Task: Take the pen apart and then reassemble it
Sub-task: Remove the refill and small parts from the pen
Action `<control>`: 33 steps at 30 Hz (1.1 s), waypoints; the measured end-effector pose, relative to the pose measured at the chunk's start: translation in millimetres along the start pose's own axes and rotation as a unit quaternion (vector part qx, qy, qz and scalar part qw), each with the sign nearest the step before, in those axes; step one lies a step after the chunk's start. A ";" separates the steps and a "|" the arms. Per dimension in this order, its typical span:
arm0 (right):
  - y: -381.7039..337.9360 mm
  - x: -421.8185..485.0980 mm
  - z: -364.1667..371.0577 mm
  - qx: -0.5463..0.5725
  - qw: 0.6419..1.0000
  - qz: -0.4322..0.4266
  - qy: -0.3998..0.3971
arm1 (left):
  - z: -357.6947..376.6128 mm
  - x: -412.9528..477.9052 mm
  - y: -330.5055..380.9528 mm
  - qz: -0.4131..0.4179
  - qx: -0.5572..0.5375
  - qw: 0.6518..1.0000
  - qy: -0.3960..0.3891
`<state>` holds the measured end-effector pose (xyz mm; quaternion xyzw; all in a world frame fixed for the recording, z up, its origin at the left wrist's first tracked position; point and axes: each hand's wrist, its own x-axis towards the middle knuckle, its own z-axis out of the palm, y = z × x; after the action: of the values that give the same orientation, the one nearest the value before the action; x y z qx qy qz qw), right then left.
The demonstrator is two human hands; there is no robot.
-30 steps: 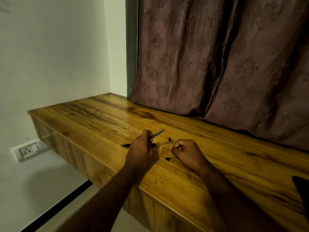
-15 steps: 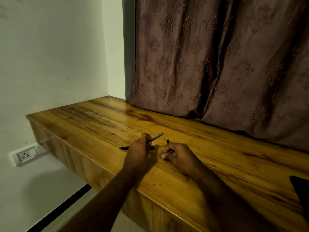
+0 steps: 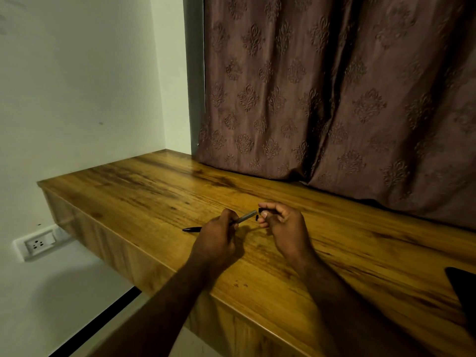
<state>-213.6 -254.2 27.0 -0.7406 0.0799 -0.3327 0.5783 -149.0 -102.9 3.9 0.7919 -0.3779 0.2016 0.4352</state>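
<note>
My left hand (image 3: 217,237) grips a grey pen barrel (image 3: 246,217), whose open end points up and to the right. Just beyond that end, my right hand (image 3: 284,226) pinches a small black pen piece (image 3: 264,210) between thumb and forefinger. Another small black piece (image 3: 257,217) shows beside my right thumb, by the barrel's end; I cannot tell whether it rests on the table. A long black pen part (image 3: 192,229) lies flat on the wooden table (image 3: 154,191), left of my left hand and partly hidden behind it.
A brown patterned curtain (image 3: 334,99) hangs onto the table's back edge. The table's left end meets a white wall with a socket (image 3: 38,244) below. A dark object (image 3: 463,287) sits at the right edge of view. The table's front edge drops off near my forearms.
My right hand picked up a small black piece from the table and lifted it to the barrel's open end. My left hand kept hold of the barrel.
</note>
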 end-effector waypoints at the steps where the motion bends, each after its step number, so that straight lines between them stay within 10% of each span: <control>1: 0.1 -0.3 0.5 -0.003 1.000 -0.007 -0.003 | 0.4 -0.2 -0.1 0.005 0.000 1.000 0.002; 33: 8.6 -2.2 8.5 -0.009 0.999 0.035 0.032 | 2.4 0.7 -3.2 -0.027 0.005 0.999 -0.018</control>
<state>-208.0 -249.0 17.5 -0.7316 0.1272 -0.3345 0.5802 -146.1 -104.2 1.3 0.8075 -0.3635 0.1775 0.4293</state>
